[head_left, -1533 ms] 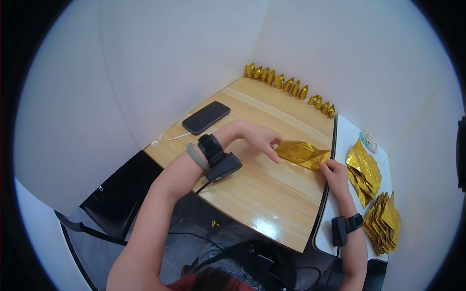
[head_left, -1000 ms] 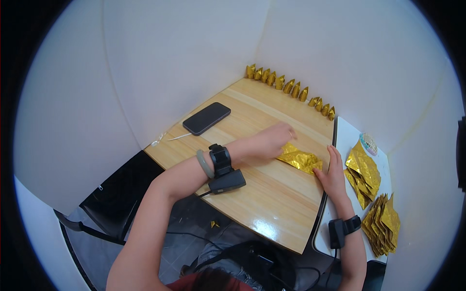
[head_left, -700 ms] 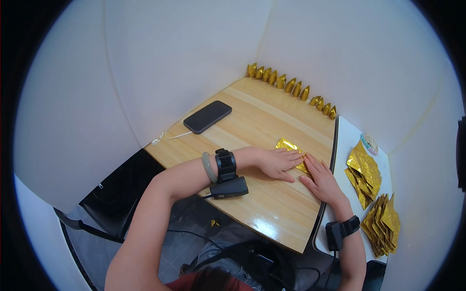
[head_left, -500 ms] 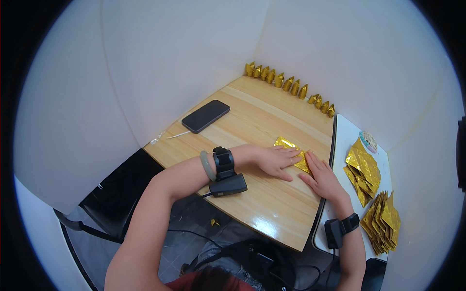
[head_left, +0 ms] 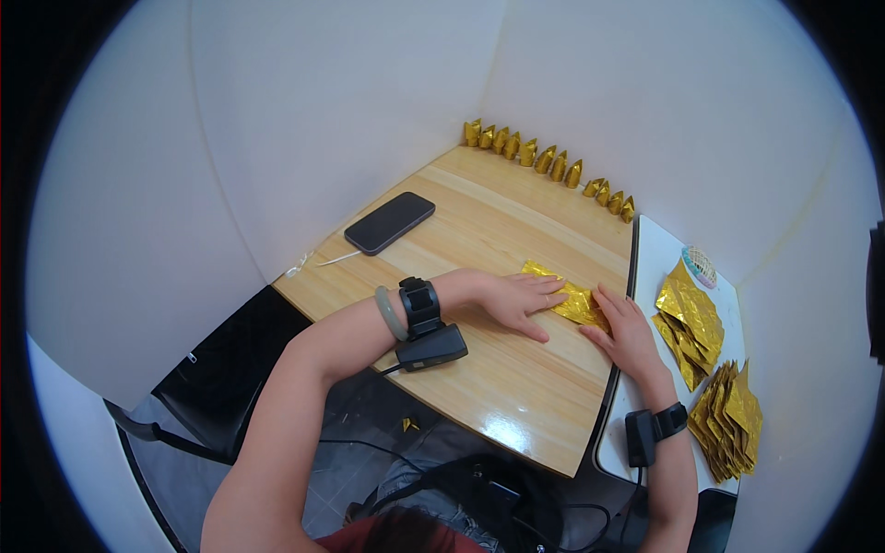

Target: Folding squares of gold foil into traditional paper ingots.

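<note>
A folded strip of gold foil paper [head_left: 578, 303] lies flat on the wooden table [head_left: 479, 387], toward its right side. Across the strip's left part rests my left hand [head_left: 518, 301], palm down with the fingers stretched out and the thumb apart. My right hand [head_left: 627, 334] touches the strip's right end, its fingers extended and its thumb spread from them. Parts of the foil are hidden under both sets of fingers.
Several small folded gold pieces [head_left: 528, 153] stand in a row along the back wall. A phone [head_left: 390, 223] with a white cable lies at the left. On the white table [head_left: 656, 244] at the right are gold sheet stacks [head_left: 693, 313] and a small woven object [head_left: 700, 266].
My right hand has slid a little to the right along the foil strip, so more gold shows between the hands. My left hand has shifted slightly left.
</note>
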Demonstrator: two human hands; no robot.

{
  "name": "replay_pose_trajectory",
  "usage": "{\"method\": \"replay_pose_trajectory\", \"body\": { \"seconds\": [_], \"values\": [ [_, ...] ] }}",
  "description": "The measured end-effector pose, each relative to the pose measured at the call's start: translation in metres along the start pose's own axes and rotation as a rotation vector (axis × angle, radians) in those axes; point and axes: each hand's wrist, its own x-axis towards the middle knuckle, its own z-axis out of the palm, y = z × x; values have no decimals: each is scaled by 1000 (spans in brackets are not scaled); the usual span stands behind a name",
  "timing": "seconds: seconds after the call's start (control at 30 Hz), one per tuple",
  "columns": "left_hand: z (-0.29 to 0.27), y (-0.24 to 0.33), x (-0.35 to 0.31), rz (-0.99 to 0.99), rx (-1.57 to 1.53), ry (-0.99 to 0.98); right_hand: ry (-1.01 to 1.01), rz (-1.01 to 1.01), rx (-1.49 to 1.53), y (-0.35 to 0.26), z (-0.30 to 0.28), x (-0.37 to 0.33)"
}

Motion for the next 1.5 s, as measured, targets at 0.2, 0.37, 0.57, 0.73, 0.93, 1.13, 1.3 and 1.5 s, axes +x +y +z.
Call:
{"method": "replay_pose_trajectory", "body": {
  "seconds": [0.2,0.37,0.57,0.73,0.93,1.13,1.3,1.5],
  "values": [
    [-3,-2,-2,22,27,11,178,-236,-18,-3,-8,3],
    [-11,-7,-3,64,-67,63,130,-55,235,-3,-5,0],
    [-13,7,-3,31,-144,206,189,137,604,-9,0,2],
    [-14,23,-3,116,-46,152,205,161,578,-9,2,6],
    [-4,31,-1,37,-8,-74,232,-20,213,2,11,3],
    [-7,27,-2,-3,15,-104,-118,-96,66,-10,5,1],
    [-11,18,-7,-93,75,-82,-134,-106,10,-18,1,-2],
    [-17,11,-11,-208,121,-35,-238,-147,232,-32,-5,-1]
  ]
}}
